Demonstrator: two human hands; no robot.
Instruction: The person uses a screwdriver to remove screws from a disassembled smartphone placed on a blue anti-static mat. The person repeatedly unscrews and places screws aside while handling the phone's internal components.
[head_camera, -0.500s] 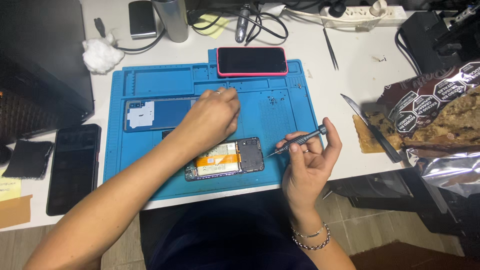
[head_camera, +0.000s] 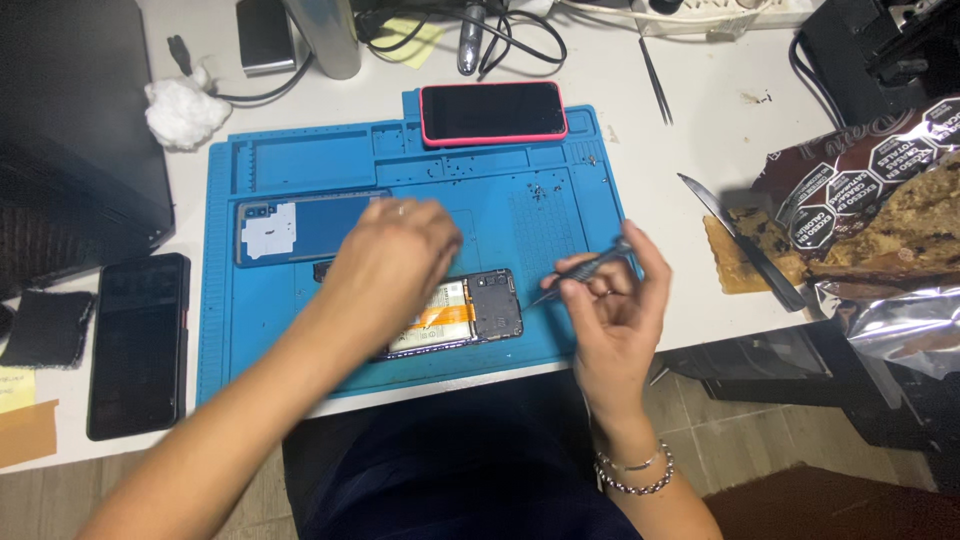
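Work mat (head_camera: 300, 350) lay on the counter (head_camera: 700, 160), centred before the person. Opened phone (head_camera: 470, 310) sat on the mat's near part, left hand (head_camera: 395, 260) over its left portion, partly hiding it. Right hand (head_camera: 610, 310) stood just right of the opened phone, screwdriver (head_camera: 585, 268) in its grip, tip toward the phone. Back cover (head_camera: 290, 228) lay on the mat, behind and left. Cased phone (head_camera: 493, 112) lay at the mat's far edge. Dark phone (head_camera: 138, 345) lay on the counter left of the mat. Knife (head_camera: 745, 245) and snack bag (head_camera: 880, 220) lay to the right.
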